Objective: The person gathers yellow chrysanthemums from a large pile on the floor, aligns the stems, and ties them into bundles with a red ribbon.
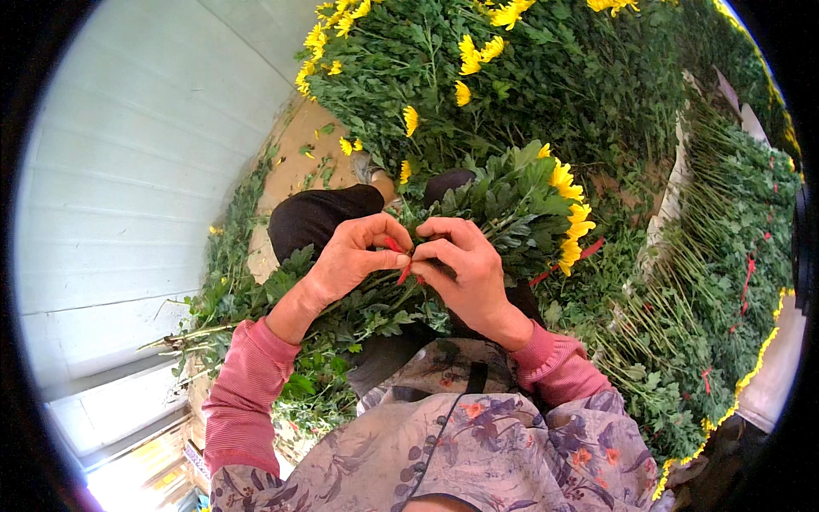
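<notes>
A bunch of yellow chrysanthemums [512, 205] lies across my lap, its flower heads at the right and its cut stems reaching out to the left. Around its middle runs a red tie strip [404, 274]. My left hand [365, 253] pinches the strip between thumb and forefinger. The fingers of my right hand [464, 265] meet the left thumb at the same spot, bent around the tie. Whether the strip is knotted is hidden by the fingertips.
A large heap of yellow chrysanthemums [544, 83] lies ahead. Bunches bound with red ties [723, 269] are stacked at the right beside a pale sheet edge [668, 185]. Another red strip [588, 248] lies beyond the flower heads. A white panel wall [141, 160] rises at the left; leaves litter the floor [301, 150].
</notes>
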Demonstrator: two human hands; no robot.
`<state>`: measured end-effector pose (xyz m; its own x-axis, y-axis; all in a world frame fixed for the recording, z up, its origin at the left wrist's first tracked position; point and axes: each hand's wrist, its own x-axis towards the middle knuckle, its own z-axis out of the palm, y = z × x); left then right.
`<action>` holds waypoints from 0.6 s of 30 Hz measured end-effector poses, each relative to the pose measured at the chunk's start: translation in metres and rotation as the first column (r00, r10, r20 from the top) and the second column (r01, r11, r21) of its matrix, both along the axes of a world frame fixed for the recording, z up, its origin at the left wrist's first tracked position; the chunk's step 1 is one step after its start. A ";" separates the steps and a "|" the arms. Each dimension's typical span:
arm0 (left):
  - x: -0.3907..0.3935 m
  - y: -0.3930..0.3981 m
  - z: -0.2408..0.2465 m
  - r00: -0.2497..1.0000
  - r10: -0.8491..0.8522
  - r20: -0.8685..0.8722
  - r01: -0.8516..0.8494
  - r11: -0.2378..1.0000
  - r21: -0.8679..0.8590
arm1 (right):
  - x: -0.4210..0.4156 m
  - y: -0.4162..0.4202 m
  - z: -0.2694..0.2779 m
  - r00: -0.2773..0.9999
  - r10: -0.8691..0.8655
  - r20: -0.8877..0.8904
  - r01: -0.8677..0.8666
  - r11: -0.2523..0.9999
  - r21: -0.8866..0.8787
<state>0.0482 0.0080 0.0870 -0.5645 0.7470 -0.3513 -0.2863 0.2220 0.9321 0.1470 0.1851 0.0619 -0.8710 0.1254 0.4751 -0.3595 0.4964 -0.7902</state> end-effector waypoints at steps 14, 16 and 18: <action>-0.019 -0.008 0.002 0.983 -0.181 -0.026 0.181 0.983 -0.012 | -0.003 -0.001 0.004 0.998 0.036 0.059 -0.038 0.998 0.040; -0.019 -0.008 0.002 0.983 -0.174 -0.051 0.174 0.985 -0.005 | -0.005 -0.002 0.001 0.998 0.033 0.049 -0.035 0.999 0.033; -0.017 -0.006 0.003 0.989 -0.133 -0.069 0.131 0.991 -0.029 | -0.004 -0.001 0.002 0.997 0.036 0.071 -0.039 0.998 0.040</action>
<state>0.0316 0.0024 0.0897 -0.4859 0.8082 -0.3327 -0.1863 0.2762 0.9429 0.1427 0.1843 0.0639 -0.9061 0.0738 0.4165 -0.3226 0.5163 -0.7933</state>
